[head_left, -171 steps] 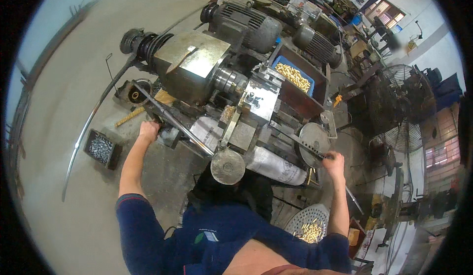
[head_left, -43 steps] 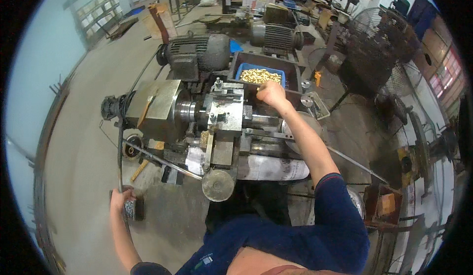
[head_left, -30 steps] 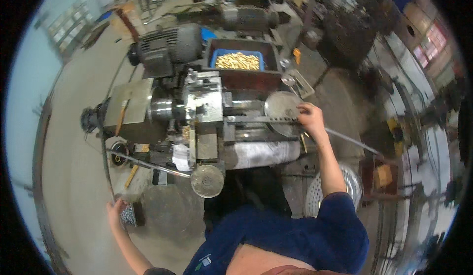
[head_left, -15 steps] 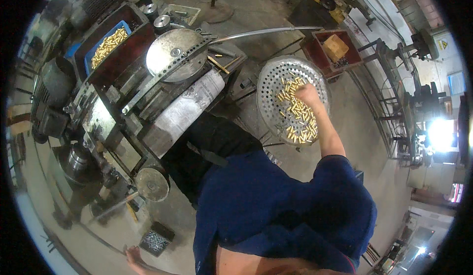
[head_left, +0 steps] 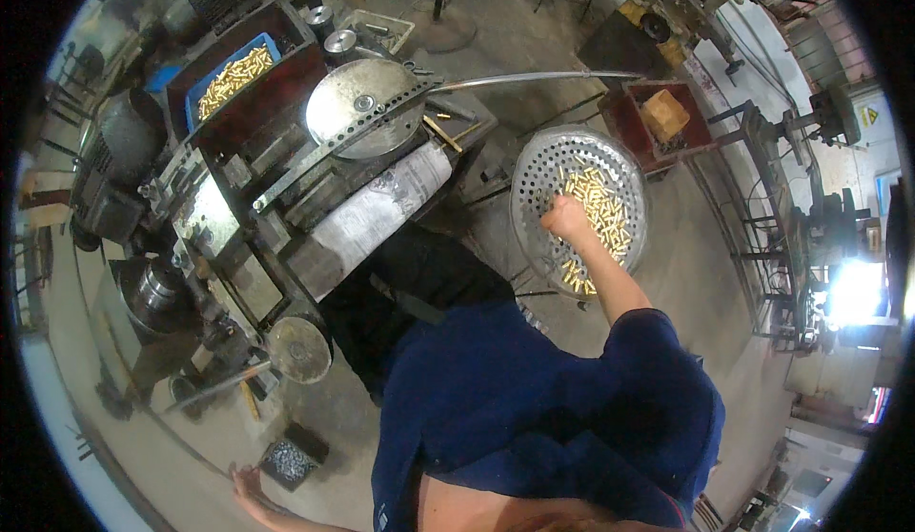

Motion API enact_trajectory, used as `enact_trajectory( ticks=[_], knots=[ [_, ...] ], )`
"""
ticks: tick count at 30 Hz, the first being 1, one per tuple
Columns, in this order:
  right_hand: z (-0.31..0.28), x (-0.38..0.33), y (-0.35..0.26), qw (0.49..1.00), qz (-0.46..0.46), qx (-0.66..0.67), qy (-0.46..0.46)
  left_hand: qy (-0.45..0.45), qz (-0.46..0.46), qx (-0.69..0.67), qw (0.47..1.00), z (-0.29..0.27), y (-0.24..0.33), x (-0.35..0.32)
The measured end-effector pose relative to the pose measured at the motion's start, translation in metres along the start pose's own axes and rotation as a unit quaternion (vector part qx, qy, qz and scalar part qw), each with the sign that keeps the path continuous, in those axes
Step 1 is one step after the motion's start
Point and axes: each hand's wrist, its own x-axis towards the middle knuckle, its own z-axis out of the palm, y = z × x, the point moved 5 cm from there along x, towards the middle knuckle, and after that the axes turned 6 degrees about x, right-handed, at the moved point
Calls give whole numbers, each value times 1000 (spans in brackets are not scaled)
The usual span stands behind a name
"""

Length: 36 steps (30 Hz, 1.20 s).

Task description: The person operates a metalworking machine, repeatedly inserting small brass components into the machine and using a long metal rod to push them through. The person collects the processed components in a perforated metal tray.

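The right hand is reaching down into the round perforated metal tray, its fingers curling closed over the heap of small brass cylinders lying there; whether they are pinching any piece cannot be told. The brass pieces are spreading out just beyond and beside those fingers, inside the tray's rim. The left hand is stretching low and back, its fingers spread open and hovering just beside a small dark square box of grey metal bits on the floor, not gripping it. Between the two hands the grey lathe-like machine is standing, with a blue bin of brass parts at its far side.
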Motion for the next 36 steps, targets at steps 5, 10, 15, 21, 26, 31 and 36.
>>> enact_trajectory(
  ticks=[5,10,15,21,26,31,36],
  knots=[
    [1,3,-5,999,33,-2,-41,-45,-58,-96,993,-46,-45,39],
    [12,3,-3,1000,-8,-11,-10,-26,18,-6,999,5,1,0],
    [-14,-6,-28,998,-41,-6,-45,-21,23,17,999,5,7,-8],
    [-30,-4,-60,923,-364,53,118,195,130,677,698,33,71,-50],
    [-86,-49,-230,854,-418,305,-61,77,286,316,901,166,193,-124],
    [-74,-157,-375,626,-685,338,-160,-228,254,257,904,306,200,-133],
    [-84,-193,-404,585,-715,337,-184,-308,273,112,905,342,181,-136]
  ],
)
